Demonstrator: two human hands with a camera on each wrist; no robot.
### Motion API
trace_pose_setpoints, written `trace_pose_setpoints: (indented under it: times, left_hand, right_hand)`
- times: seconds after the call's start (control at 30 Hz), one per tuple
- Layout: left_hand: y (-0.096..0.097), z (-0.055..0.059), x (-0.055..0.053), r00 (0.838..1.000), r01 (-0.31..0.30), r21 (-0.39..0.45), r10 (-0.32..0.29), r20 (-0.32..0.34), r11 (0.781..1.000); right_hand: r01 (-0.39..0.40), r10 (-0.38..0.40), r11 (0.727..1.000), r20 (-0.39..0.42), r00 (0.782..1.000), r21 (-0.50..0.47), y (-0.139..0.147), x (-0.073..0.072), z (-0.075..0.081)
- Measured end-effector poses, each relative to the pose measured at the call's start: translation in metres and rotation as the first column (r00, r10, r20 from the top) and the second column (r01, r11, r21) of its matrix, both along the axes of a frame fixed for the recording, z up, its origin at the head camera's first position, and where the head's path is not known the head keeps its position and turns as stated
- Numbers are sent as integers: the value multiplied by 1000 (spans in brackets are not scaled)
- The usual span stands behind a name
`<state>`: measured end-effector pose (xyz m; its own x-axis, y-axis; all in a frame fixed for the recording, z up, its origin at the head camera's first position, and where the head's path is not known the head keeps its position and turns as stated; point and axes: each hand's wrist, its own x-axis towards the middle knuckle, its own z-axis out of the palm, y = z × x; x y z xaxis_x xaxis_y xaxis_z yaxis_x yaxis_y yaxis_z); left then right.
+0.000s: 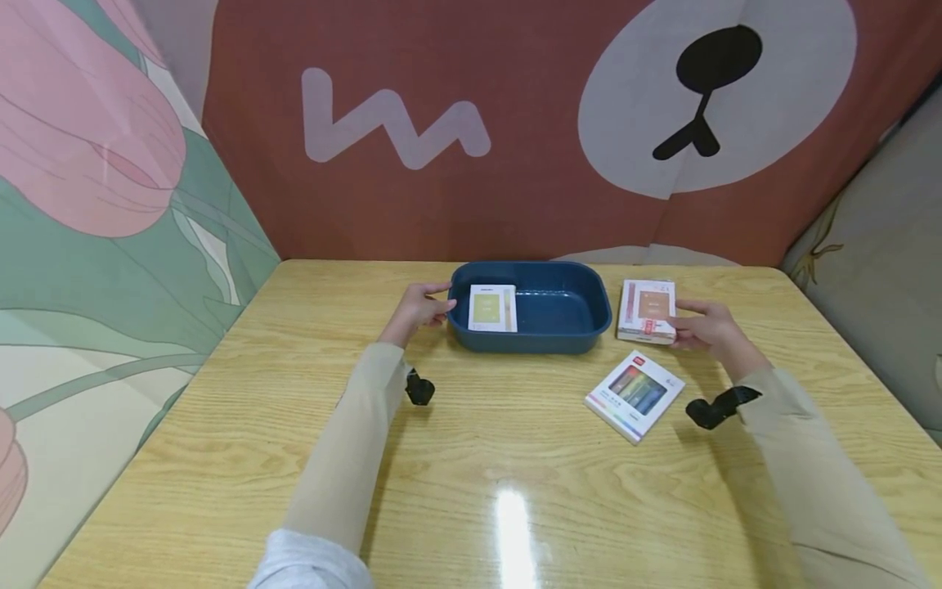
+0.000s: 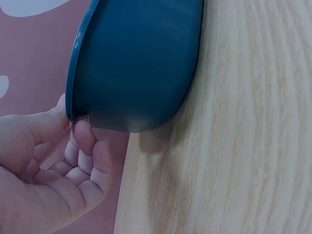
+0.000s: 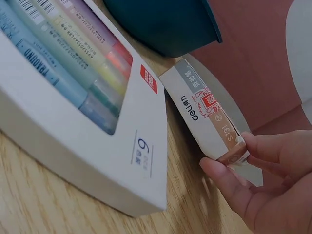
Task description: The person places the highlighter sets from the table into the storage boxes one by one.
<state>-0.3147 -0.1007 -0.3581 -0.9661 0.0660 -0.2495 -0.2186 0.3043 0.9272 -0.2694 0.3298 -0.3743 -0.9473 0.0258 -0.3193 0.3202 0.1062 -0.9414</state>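
Note:
At the back of the table, my left hand [image 1: 418,311] pinches the left rim of a dark blue plastic basin [image 1: 530,343]. The left wrist view shows thumb and index finger on the rim of the basin [image 2: 136,63]. Inside the basin's left part lies a white box with a yellow label [image 1: 491,309]. To the right of the basin, my right hand [image 1: 705,327] grips the right edge of a highlighter box with an orange label [image 1: 646,311]. In the right wrist view, thumb and finger hold one end of that box [image 3: 204,112].
A white pack of coloured highlighters [image 1: 636,397], with a clear window, lies at an angle in front of the orange-labelled box. The wooden table [image 1: 456,458] meets a printed cloth backdrop [image 1: 441,204] behind the basin. Black wrist mounts [image 1: 419,387] hang at both sleeves.

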Motion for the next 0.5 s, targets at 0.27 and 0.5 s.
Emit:
trace_pose_setpoints:
  times: [0.27,0.5]
  left_hand:
    - [-1,-1,1,1000,2,33,-2,0,999]
    - [-4,-11,-9,1000,12,50,-12,0,999]
  right_hand:
    - [-1,4,994,29,1000,-110,-1,3,11]
    - [-27,25,991,-18,1000,-130,-1,3,23]
